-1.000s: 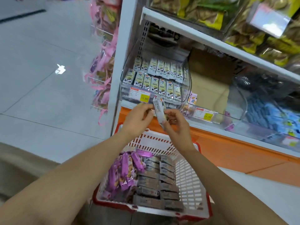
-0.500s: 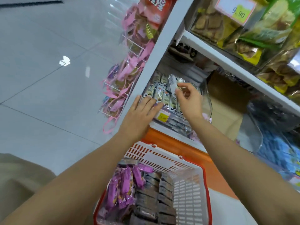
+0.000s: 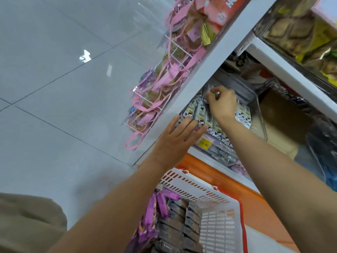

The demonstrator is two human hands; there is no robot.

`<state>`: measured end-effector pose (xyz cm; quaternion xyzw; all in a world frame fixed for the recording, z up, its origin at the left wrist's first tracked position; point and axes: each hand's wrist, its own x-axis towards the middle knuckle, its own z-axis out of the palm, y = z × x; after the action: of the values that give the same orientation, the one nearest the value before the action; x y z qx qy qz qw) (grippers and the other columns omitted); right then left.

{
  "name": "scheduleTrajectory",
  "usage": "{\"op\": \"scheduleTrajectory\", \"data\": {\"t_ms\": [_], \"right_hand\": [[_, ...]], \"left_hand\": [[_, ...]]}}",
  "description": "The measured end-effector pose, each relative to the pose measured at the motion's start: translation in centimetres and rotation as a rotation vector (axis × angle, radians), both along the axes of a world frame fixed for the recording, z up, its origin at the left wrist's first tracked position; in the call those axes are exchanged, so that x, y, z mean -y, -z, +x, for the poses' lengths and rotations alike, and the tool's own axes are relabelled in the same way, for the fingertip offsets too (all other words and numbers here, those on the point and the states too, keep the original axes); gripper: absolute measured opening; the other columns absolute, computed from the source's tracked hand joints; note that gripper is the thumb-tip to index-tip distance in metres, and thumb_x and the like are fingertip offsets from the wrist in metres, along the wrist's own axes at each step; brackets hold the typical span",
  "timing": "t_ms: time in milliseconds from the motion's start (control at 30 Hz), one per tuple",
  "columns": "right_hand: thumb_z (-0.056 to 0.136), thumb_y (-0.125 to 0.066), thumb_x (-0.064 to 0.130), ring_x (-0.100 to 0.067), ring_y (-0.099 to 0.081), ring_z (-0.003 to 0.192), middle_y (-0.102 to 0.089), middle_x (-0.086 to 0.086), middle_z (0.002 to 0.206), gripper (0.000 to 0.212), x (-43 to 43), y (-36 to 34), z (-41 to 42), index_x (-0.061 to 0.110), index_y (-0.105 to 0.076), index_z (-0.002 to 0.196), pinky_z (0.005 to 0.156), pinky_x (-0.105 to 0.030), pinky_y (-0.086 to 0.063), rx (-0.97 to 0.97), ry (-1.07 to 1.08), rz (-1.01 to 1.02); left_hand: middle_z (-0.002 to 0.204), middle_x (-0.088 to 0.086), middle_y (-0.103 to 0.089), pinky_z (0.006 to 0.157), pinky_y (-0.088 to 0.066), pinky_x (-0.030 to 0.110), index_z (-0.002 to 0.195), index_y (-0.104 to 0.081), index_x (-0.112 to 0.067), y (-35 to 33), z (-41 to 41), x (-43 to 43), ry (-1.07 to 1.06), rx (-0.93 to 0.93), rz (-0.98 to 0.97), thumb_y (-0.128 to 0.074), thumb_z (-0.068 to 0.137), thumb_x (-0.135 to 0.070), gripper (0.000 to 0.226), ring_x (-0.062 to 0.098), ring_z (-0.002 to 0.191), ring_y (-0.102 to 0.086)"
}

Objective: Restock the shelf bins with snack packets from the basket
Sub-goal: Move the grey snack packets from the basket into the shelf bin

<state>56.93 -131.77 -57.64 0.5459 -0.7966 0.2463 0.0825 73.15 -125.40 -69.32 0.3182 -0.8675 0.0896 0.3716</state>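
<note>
Deeper in the clear shelf bin (image 3: 256, 114) than half a second ago, the snack packet (image 3: 208, 89) now sits near the bin's back left corner, above the rows of like packets (image 3: 200, 114) already stocked. The right hand (image 3: 223, 105) pinches it with curled fingertips, though blur hides the exact grip. The left hand (image 3: 179, 135) lies flat, fingers straight and spread, on the bin's front left edge, just beside the price label (image 3: 204, 141) and holding nothing. Below both forearms stands the white basket (image 3: 202, 187) with purple packets (image 3: 155, 203) and grey packets (image 3: 182, 227) along its left side.
</note>
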Motion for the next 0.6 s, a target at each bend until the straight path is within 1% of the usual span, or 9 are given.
{"op": "scheduleTrajectory", "data": {"t_ms": [67,167,233,300,367,400,467,500,600], "right_hand": [[0.095,-0.057,0.028,-0.034,-0.059,0.098,-0.052,-0.020,0.118,0.029,-0.2,0.1,0.1,0.009,-0.068,0.114,0.087,-0.031,-0.041,0.012,0.007,0.045],[0.097,-0.055,0.026,-0.033,-0.053,0.113,-0.044,-0.020,0.128,0.036,-0.9,-0.3,0.5,0.008,-0.062,0.128,0.101,-0.030,-0.037,0.038,-0.028,0.097],[0.097,-0.055,0.022,-0.029,-0.049,0.118,-0.043,-0.018,0.129,0.038,-1.7,-0.7,0.5,0.010,-0.058,0.133,0.106,-0.027,-0.032,0.061,-0.067,0.116],[0.096,-0.055,0.018,-0.025,-0.050,0.113,-0.044,-0.012,0.122,0.038,-2.9,-1.0,0.7,0.013,-0.058,0.133,0.106,-0.028,-0.035,0.091,-0.113,0.087],[0.095,-0.055,0.016,-0.019,-0.053,0.102,-0.044,-0.004,0.114,0.034,-4.7,-1.3,1.2,0.016,-0.061,0.128,0.100,-0.032,-0.044,0.124,-0.164,0.024],[0.095,-0.055,0.016,-0.015,-0.054,0.096,-0.046,-0.003,0.112,0.031,-5.8,-1.4,1.4,0.017,-0.062,0.126,0.094,-0.027,-0.047,0.139,-0.184,-0.004],[0.095,-0.055,0.015,-0.005,-0.051,0.087,-0.050,-0.003,0.110,0.027,-8.2,-1.7,1.8,0.017,-0.064,0.121,0.080,-0.010,-0.044,0.182,-0.231,-0.053],[0.095,-0.056,0.013,-0.001,-0.049,0.084,-0.052,-0.003,0.109,0.025,-9.6,-1.7,2.1,0.017,-0.065,0.118,0.075,-0.007,-0.041,0.207,-0.257,-0.077],[0.095,-0.055,0.010,-0.002,-0.052,0.083,-0.058,-0.002,0.101,0.020,-13.9,-1.1,2.5,0.016,-0.067,0.110,0.072,-0.008,-0.041,0.230,-0.333,-0.121]], "left_hand": [[0.143,0.008,-0.034,0.117,-0.025,0.052,0.152,-0.026,-0.019,0.0,-0.1,0.0,0.001,-0.007,0.002,-0.039,0.086,-0.003,0.069,0.029,0.136,-0.030],[0.143,0.008,-0.035,0.117,-0.024,0.052,0.152,-0.026,-0.019,-0.1,0.0,-0.1,-0.012,0.008,0.024,-0.035,0.086,-0.003,0.069,0.029,0.137,-0.029],[0.143,0.008,-0.040,0.118,-0.023,0.052,0.152,-0.028,-0.020,-0.4,0.1,-0.3,-0.018,0.027,0.060,-0.036,0.083,-0.003,0.071,0.029,0.137,-0.029],[0.142,0.009,-0.045,0.117,-0.024,0.052,0.151,-0.032,-0.020,-0.8,0.3,-0.7,-0.029,0.043,0.096,-0.041,0.080,-0.005,0.073,0.028,0.137,-0.031],[0.143,0.008,-0.046,0.117,-0.024,0.052,0.151,-0.032,-0.021,-1.3,0.5,-1.0,-0.045,0.066,0.129,-0.048,0.078,-0.005,0.077,0.028,0.138,-0.032],[0.145,0.008,-0.045,0.117,-0.024,0.052,0.151,-0.029,-0.022,-1.6,0.5,-1.3,-0.051,0.084,0.147,-0.054,0.076,-0.005,0.081,0.028,0.140,-0.031],[0.150,0.008,-0.041,0.119,-0.020,0.051,0.153,-0.025,-0.023,-2.2,0.6,-1.8,-0.069,0.123,0.188,-0.064,0.075,-0.006,0.089,0.027,0.144,-0.028],[0.152,0.008,-0.038,0.120,-0.017,0.051,0.154,-0.023,-0.023,-2.5,0.7,-2.1,-0.081,0.139,0.199,-0.066,0.076,-0.008,0.091,0.027,0.146,-0.025],[0.159,0.011,-0.027,0.120,-0.011,0.052,0.156,-0.017,-0.020,-3.1,0.9,-3.0,-0.090,0.145,0.195,-0.065,0.077,-0.011,0.093,0.030,0.149,-0.018]]}}
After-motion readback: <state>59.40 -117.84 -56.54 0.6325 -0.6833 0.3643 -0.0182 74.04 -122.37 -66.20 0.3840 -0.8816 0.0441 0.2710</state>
